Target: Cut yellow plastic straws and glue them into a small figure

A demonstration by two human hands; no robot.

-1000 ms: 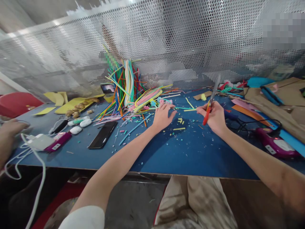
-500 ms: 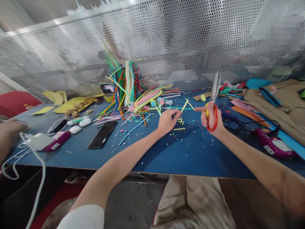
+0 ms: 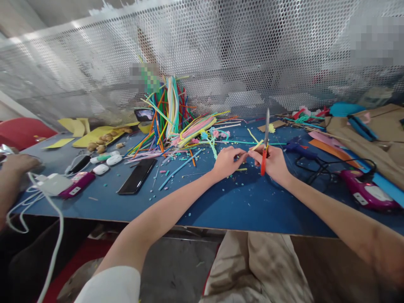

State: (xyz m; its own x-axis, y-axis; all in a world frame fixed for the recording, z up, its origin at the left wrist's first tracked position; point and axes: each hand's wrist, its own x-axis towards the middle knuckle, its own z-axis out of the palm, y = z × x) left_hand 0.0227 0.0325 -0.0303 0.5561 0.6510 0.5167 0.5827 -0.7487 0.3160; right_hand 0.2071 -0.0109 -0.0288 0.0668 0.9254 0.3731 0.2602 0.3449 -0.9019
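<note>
Clamps scissors [image 3: 266,141] upright in the right hand [image 3: 277,165], likely to keep fingertips free. Has the left hand [image 3: 226,163] close, fingertips together, any grip hidden. Shows a yellow strip [image 3: 257,145] beside the fingers, right of the phone [image 3: 137,176], on a blue worktop [image 3: 217,210]; beyond the phone, shows coloured stems [image 3: 172,105] before a perforated metal screen [image 3: 236,50].

The blue bench [image 3: 202,210] is littered with tiny clippings [image 3: 164,171]. A dark phone [image 3: 137,176] lies near a colorful heap of fuzzy stems [image 3: 197,132]; yellow sheets [image 3: 85,139] lie toward the left. Purple power strips [image 3: 368,191] sit near both ends, with a blue glue gun [image 3: 299,150] and crumpled brown paper [image 3: 383,126] over on the right.
</note>
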